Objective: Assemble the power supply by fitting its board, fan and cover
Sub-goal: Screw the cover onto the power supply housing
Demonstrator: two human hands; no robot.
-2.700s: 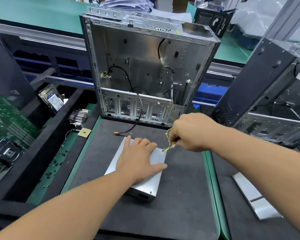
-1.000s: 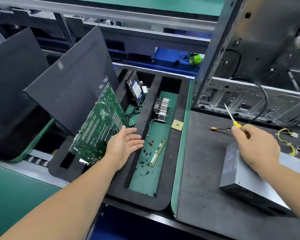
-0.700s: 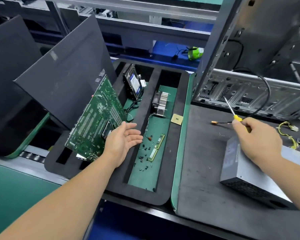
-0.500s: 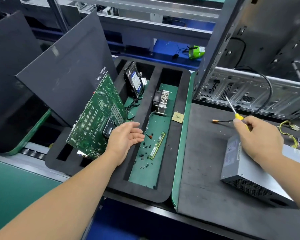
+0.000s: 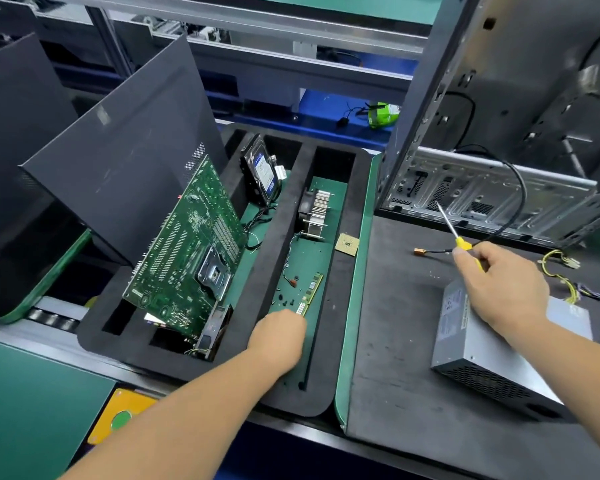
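Head view: I'm seeing my right hand (image 5: pixel 503 289) gripping a yellow-handled screwdriver (image 5: pixel 459 235) over the grey metal power supply (image 5: pixel 492 355); left hand (image 5: pixel 279 336), fingers curled under, grip unclear, is reaching into the black foam tray (image 5: pixel 329 393), lower centre.

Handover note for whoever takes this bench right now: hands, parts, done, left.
Left hand: down in the right slot of the foam tray, by the loose screws and RAM stick; grip not visible.
Right hand: holds the yellow screwdriver above the power supply.
Power supply lies on the black mat, cover on.
Done: casing looks closed.
Left: probably fetching and driving screws; none visibly fitted.
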